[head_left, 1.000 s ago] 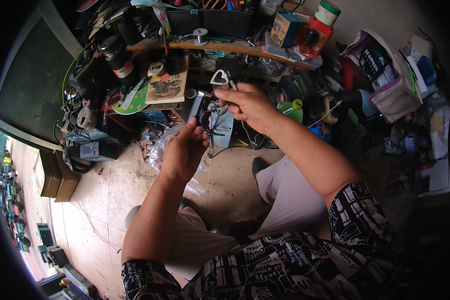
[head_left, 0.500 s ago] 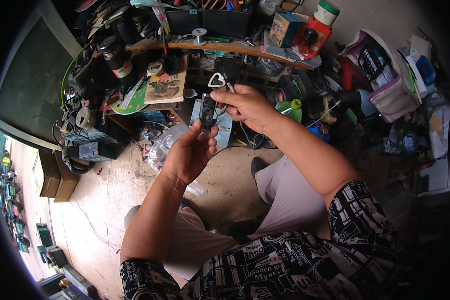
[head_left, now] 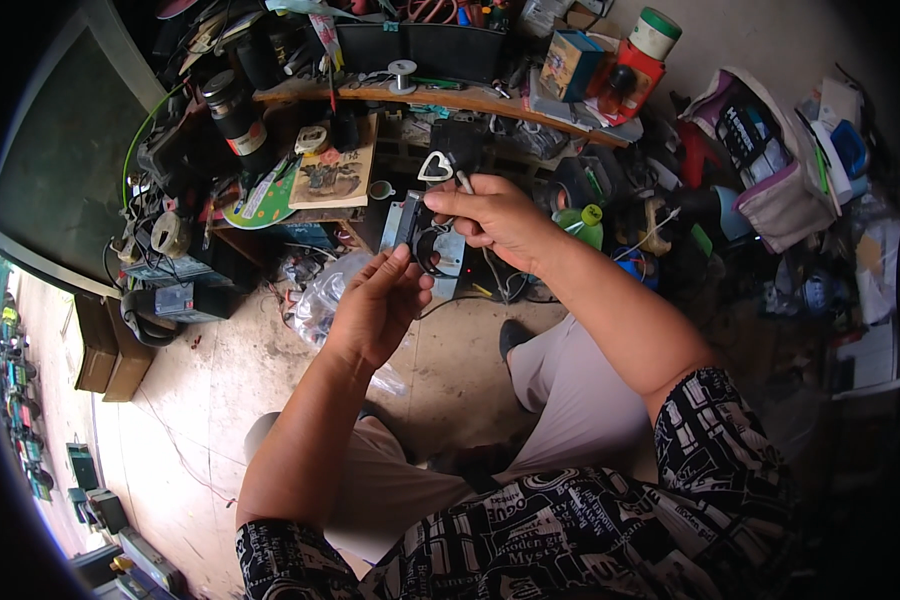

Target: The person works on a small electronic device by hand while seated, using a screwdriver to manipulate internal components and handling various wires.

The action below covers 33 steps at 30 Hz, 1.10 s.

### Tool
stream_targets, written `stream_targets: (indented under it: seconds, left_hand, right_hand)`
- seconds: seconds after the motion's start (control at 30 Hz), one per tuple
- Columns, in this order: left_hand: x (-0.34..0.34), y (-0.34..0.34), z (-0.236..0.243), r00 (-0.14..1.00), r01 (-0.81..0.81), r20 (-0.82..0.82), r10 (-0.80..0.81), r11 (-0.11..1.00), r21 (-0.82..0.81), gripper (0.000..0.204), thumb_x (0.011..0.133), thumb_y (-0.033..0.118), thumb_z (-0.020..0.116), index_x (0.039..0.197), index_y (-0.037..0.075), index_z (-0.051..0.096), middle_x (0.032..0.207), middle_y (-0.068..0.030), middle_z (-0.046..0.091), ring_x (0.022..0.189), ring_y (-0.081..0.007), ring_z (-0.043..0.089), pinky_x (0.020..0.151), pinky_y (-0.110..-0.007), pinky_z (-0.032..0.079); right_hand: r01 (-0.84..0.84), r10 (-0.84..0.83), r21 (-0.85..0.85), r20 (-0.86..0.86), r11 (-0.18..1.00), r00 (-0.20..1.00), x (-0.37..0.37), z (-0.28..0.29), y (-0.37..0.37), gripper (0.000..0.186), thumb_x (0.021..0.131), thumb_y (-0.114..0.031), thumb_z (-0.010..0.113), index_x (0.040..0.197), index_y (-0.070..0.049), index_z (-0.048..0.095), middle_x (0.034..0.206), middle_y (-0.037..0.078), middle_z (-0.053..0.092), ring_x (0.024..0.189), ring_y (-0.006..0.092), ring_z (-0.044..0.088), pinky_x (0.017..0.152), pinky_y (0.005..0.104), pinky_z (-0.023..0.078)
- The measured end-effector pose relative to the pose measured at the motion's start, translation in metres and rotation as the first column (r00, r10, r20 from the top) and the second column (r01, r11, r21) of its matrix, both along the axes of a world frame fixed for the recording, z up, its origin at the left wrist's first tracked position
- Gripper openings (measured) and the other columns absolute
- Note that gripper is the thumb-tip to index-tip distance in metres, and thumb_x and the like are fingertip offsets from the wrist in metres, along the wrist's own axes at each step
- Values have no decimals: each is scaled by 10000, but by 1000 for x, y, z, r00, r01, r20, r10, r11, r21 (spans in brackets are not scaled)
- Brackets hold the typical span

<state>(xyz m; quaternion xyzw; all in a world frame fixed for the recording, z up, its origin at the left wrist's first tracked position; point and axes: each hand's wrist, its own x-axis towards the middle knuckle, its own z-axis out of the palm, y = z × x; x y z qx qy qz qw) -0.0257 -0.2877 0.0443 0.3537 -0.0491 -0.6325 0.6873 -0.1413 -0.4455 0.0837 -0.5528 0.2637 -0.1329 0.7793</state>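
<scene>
Between my two hands is a small black plastic part, narrow and elongated, with a dark ring-shaped piece on its right side; it looks like a handlebar switch housing. My left hand grips its lower end, thumb against its side and fingers curled beneath. At the upper end, the thumb and fingers of my right hand pinch the part. A thin pale rod-like piece sticks up by the right fingers; whether they hold it I cannot tell. Just beyond appears a white heart-shaped outline. Behind the part is a light-blue metal plate.
A cluttered bench shelf curves across the back, with a wire spool on it. To the left are a book and a dark flask. A green-capped bottle stands right; a clear plastic bag lies below left.
The black part has turned from its buttoned face to nearly edge-on, so its ring-shaped piece now shows. Both hands keep their grip and have barely shifted.
</scene>
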Motion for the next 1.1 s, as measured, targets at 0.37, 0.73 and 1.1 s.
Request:
stream_targets:
  seconds: [0.37,0.73,1.1]
  left_hand:
    - [-3,-3,-6,989,-103,111,97,993,55,105,900,148,600,965,80,552,788,-27,612,734,-158,619,664,-266,529]
    - [3,0,-7,995,29,-99,-27,999,27,229,945,257,526,1051,55,536,981,-118,655,727,-164,611,678,-276,519]
    - [7,-1,-19,979,108,-165,-119,991,-76,265,943,255,526,1127,65,522,1018,-110,645,828,-178,617,777,-309,526]
  right_hand:
    - [7,-15,-213,-37,977,999,1,-3,6,214,775,-175,732,905,-37,632,830,14,633,709,82,541,597,233,417]
    - [43,-48,-69,-76,997,996,0,-1,6,162,805,-99,692,938,-43,618,836,8,623,602,25,442,516,157,325]
    - [43,-47,-127,-27,991,999,-5,7,11,178,811,-102,689,955,-37,608,798,-6,612,591,19,437,507,166,321]
